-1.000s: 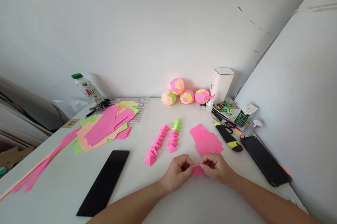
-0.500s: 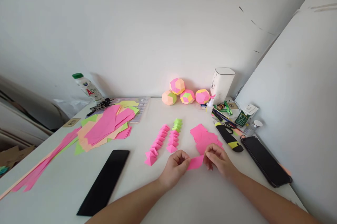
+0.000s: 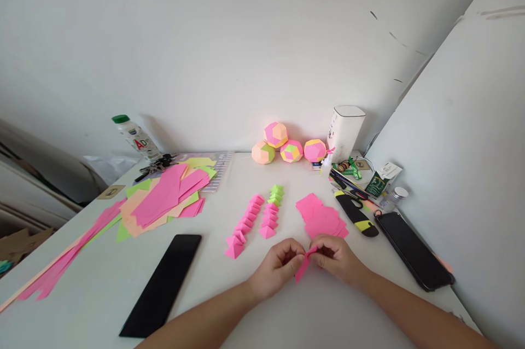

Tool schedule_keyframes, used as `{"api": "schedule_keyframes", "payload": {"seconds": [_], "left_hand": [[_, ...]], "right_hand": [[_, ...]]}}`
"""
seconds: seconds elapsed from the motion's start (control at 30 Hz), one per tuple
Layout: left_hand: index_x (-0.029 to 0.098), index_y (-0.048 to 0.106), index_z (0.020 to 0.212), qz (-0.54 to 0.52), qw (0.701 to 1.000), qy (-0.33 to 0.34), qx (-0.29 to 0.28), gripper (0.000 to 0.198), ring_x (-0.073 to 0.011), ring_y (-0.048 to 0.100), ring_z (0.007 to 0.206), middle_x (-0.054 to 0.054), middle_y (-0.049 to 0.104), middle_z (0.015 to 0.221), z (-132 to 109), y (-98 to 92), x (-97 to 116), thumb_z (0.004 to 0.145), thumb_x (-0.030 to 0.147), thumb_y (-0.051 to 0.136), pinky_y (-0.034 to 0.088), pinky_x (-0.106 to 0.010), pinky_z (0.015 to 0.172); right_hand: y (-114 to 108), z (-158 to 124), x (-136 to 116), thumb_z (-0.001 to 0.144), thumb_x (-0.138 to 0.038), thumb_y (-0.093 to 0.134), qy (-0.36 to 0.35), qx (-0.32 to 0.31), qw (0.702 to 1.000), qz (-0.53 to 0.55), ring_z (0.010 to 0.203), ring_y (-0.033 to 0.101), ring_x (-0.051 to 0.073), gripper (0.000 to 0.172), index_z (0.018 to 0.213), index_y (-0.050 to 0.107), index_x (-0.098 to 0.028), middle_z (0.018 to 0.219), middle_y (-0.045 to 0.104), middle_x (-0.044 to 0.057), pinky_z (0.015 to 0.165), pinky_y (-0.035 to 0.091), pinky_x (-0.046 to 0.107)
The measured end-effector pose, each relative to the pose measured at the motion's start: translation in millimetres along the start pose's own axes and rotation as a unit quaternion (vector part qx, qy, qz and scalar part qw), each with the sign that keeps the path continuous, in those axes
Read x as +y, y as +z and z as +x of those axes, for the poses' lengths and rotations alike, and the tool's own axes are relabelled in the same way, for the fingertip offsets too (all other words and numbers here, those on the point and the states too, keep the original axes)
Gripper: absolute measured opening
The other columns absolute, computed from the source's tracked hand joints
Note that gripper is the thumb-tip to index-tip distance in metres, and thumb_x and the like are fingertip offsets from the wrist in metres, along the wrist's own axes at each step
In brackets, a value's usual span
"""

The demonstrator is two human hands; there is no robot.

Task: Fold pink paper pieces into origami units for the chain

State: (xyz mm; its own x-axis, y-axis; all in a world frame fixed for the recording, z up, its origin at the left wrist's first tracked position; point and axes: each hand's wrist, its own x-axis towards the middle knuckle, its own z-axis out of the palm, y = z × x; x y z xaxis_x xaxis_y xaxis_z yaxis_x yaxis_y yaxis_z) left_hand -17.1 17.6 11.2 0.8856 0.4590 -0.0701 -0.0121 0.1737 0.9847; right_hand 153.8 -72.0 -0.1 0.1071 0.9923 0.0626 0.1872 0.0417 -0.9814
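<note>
Between my two hands is a small folded piece of pink paper (image 3: 302, 269), held above the front of the white table. My left hand (image 3: 279, 265) pinches it from the left, and my right hand (image 3: 337, 259) pinches its upper right edge. Just beyond my right hand lies a loose pile of pink paper squares (image 3: 322, 217). Two rows of folded paper units stand past my left hand: an all-pink row (image 3: 247, 220) and a row of pink and green units (image 3: 271, 212).
Pink, peach and green sheets (image 3: 164, 198) spread at the left, near a black tablet-like slab (image 3: 164, 283). Several paper balls (image 3: 291, 150) sit by the wall beside a white container (image 3: 346, 133). On the right are a black-and-yellow cutter-like tool (image 3: 356, 213) and a phone (image 3: 414, 250).
My hands have come closer together. The pink paper, earlier stretched flat between them, has turned and now slants downward to the left, pinched near its top.
</note>
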Motion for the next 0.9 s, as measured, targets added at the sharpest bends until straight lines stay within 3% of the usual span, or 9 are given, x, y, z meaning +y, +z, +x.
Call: {"api": "schedule_keyframes", "payload": {"seconds": [0.2, 0.5, 0.6, 0.73, 0.9], "left_hand": [[0.015, 0.050, 0.075, 0.012, 0.998, 0.056, -0.027, 0.025, -0.0104, 0.045, 0.068, -0.003, 0.050, 0.085, 0, -2.1, -4, 0.087, 0.037, 0.053, 0.037, -0.024, 0.061], [0.016, 0.050, 0.077, 0.020, 0.997, 0.052, -0.053, 0.019, -0.0084, 0.047, 0.064, -0.004, 0.053, 0.092, 0, -4.5, -18, 0.081, 0.029, 0.062, 0.035, -0.022, 0.055], [0.016, 0.049, 0.078, 0.030, 0.997, 0.045, -0.050, 0.021, -0.0077, 0.046, 0.061, -0.002, 0.053, 0.085, 0, -3.1, -14, 0.077, 0.029, 0.065, 0.034, -0.022, 0.054], [0.018, 0.045, 0.082, 0.038, 0.999, -0.018, -0.023, 0.028, -0.0075, 0.042, 0.053, 0.005, 0.049, 0.064, -1, -0.1, -9, 0.075, 0.033, 0.067, 0.032, -0.020, 0.050], [0.017, 0.052, 0.090, 0.039, 0.999, -0.017, -0.009, 0.028, -0.0077, 0.043, 0.053, 0.003, 0.052, 0.065, -2, -1.1, -13, 0.080, 0.042, 0.060, 0.032, -0.021, 0.049]], "right_hand": [[0, 2, 1, 0.078, -0.035, 0.066, -0.049, -0.001, 0.999, -0.016, 0.065, 0.052, 0.016, 0.020, 0.069, 0.063, -0.018, 0.071, 0.057, 0.002, 0.056, 0.040, 0.027], [-1, 1, 3, 0.077, -0.018, 0.065, -0.044, -0.002, 0.999, -0.022, 0.065, 0.052, 0.015, 0.008, 0.069, 0.062, -0.018, 0.074, 0.057, 0.001, 0.057, 0.039, 0.026], [-1, 1, 4, 0.077, -0.018, 0.065, -0.039, -0.005, 0.999, -0.031, 0.065, 0.050, 0.014, 0.009, 0.068, 0.060, -0.018, 0.073, 0.055, 0.001, 0.056, 0.038, 0.025], [0, 0, 2, 0.078, -0.027, 0.066, -0.035, -0.006, 0.999, -0.032, 0.061, 0.046, 0.013, 0.020, 0.065, 0.054, -0.018, 0.070, 0.052, -0.001, 0.053, 0.036, 0.025], [1, -1, -3, 0.082, -0.037, 0.061, -0.028, -0.017, 0.999, -0.038, 0.059, 0.044, 0.013, 0.027, 0.064, 0.053, -0.018, 0.070, 0.050, 0.001, 0.051, 0.035, 0.025]]}}
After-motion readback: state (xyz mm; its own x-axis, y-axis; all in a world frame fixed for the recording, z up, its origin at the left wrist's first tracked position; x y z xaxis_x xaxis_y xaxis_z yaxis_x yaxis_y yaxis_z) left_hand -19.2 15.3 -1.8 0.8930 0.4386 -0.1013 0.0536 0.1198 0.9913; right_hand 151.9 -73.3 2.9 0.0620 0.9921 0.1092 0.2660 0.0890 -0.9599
